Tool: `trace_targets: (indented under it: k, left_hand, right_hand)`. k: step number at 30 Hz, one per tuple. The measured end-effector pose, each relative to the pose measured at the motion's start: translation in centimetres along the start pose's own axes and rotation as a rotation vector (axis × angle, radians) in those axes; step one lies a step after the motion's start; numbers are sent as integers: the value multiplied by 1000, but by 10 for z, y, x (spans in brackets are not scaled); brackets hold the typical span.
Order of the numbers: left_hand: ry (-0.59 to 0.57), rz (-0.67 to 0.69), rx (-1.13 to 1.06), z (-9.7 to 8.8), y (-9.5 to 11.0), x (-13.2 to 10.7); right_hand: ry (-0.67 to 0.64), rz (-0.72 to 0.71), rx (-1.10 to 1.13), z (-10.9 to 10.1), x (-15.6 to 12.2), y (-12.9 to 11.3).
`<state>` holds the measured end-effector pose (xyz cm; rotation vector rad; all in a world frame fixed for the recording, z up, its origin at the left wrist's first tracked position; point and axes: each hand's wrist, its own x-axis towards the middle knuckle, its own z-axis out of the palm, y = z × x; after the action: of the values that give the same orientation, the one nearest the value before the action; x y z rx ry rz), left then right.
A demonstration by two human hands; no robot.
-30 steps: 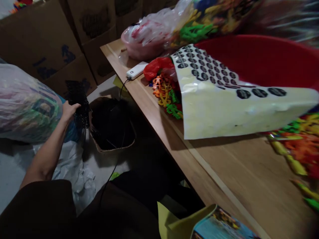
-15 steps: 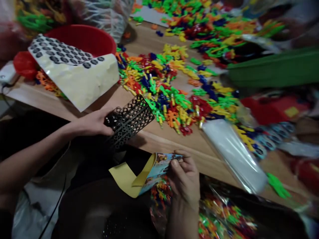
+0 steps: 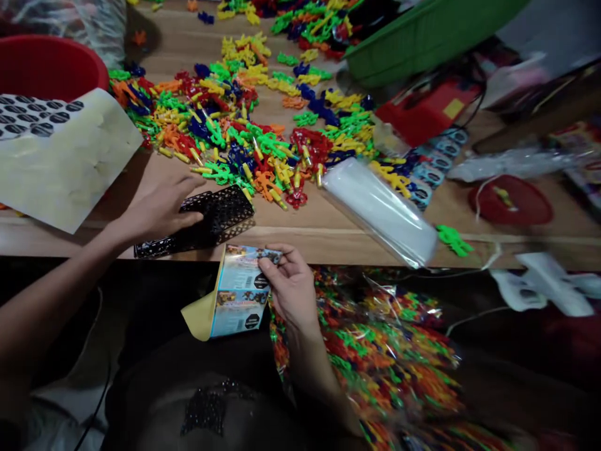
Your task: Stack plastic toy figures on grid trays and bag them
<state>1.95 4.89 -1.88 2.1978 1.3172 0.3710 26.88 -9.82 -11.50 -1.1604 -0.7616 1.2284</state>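
Mesh plate (image 3: 216, 216) under flat L hand (image 3: 157, 212), grip wide, R hand (image 3: 292, 289) grip pinching printed card (image 3: 238, 295)

Clear lane along the near edge of the bench, crowded beyond.

Bare wood on the bench (image 3: 323, 235) runs along the near edge between the black mesh plates (image 3: 220, 216), which lie under the flat left hand (image 3: 157, 210), and the clear bag stack (image 3: 380, 210) angled across on the right. Farther in, a heap of coloured plastic pieces (image 3: 244, 125) blocks the middle. The pale sticker sheet (image 3: 70, 169) and red basin (image 3: 47, 62) close off the left, and the green tray (image 3: 422, 31) closes the far right. Below the edge, the right hand (image 3: 291, 288) pinching a printed card (image 3: 239, 294) and a bag of pieces (image 3: 375, 338) fill the near space.
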Motion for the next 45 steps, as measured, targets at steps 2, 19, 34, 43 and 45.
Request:
trace_targets:
  k: [2, 19, 34, 43, 45]
  left_hand:
    - [-77, -8, -227, 13, 14, -36]
    - [273, 10, -558, 93, 44, -114]
    - [256, -317, -853, 114, 50, -97]
    - [159, -388, -860, 114, 60, -95]
    - [156, -416, -919, 113, 61, -94]
  right_hand:
    - [-50, -6, -8, 4, 0, -1]
    - [-391, -705, -773, 18, -7, -34]
    - [-343, -961, -969, 26, -19, -1]
    - [-288, -918, -894, 24, -15, 2]
    - [-319, -949, -913, 24, -14, 2]
